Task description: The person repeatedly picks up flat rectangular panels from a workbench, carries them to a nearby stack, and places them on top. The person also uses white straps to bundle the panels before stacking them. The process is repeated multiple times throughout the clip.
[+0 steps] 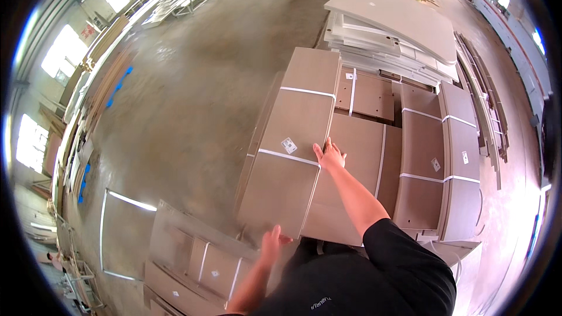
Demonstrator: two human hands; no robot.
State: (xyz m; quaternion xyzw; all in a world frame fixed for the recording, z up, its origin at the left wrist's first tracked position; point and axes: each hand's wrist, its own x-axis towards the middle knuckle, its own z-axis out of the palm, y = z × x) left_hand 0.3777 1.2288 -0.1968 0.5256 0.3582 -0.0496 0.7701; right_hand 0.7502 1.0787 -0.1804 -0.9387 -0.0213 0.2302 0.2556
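A long bundle of brown panels point(270, 190), tied with white straps and bearing a small label, lies lengthwise before me on other panels. My right hand point(331, 157) is at the bundle's right long edge, beside the nearer strap, its fingers stretched and apart. At the bundle's near end is my left hand point(274, 244), with the thumb held away from the fingers; whether it touches the panels I cannot tell. Under my right forearm lies a wide brown panel point(352, 143) with a white strap.
Further right are two narrow strapped panel bundles point(420, 152) point(461, 161). Behind them rises a stack of pale boards point(392, 17). More strapped brown panels point(219, 266) lie at my lower left, near a white rectangular frame point(103, 228) on the concrete floor point(181, 99).
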